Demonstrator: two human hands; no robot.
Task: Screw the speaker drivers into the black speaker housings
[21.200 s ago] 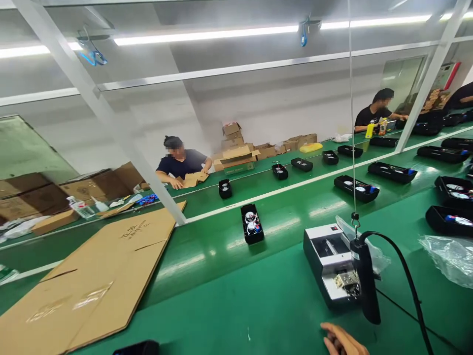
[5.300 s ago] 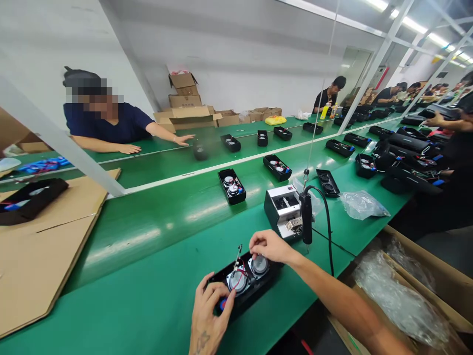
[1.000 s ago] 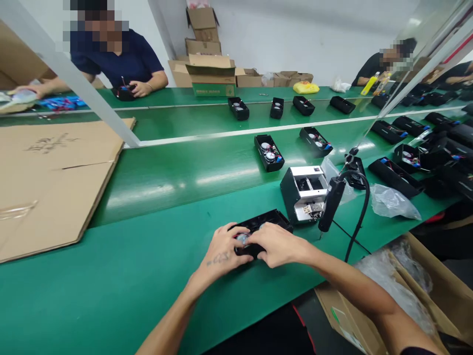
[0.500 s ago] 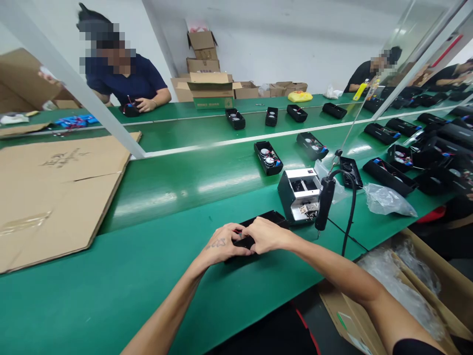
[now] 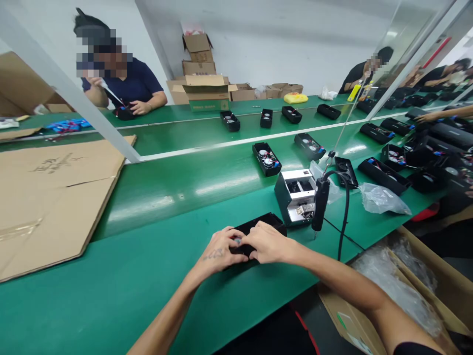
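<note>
A black open casing (image 5: 273, 223) lies on the green bench in front of me, partly covered by both hands. My left hand (image 5: 220, 248) is curled over its left end, thumb along the near edge. Beside it my right hand (image 5: 266, 242) reaches into the casing with bent fingers, close to the left fingertips. A small part between the fingertips is too hidden to make out. Just behind the casing's right end stands a silver and black machine (image 5: 295, 197). A black electric screwdriver (image 5: 320, 204) hangs at its right side.
Flat cardboard (image 5: 55, 197) covers the left side. Black casings with round speakers (image 5: 266, 159) stand behind the machine and along the line. A clear plastic bag (image 5: 383, 198) lies at right, above a carton (image 5: 351, 315) on the floor. Across the line, a person (image 5: 129, 84) works.
The view has shifted slightly. My hands remain at the casing, the right one a little lower with its fingers bent. The person across has raised one hand; another person's arm appears at far right.
</note>
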